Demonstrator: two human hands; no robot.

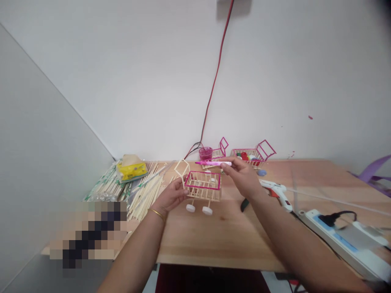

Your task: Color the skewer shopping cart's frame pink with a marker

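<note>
My left hand (172, 193) grips a miniature shopping cart (203, 194) made of thin wooden sticks, near its handle end. The cart's top rim is magenta, while the handle frame and lower bars are bare wood. White round wheels (207, 211) show beneath it. Above the rim, my right hand (244, 174) pinches a paintbrush-like pink and white pen (215, 163) with its magenta tip pointing left. That tip is apart from the cart's rim. Behind stand two more small stick carts, one with a magenta handle (266, 149) and coloured items inside.
A cup of magenta paint (205, 154) stands near the wall. Bundles of wooden sticks (146, 195) and a yellow packet (132, 170) lie to the left. On the right are a hot glue gun (277, 191) and a white power strip (345, 244) with a plugged-in cord.
</note>
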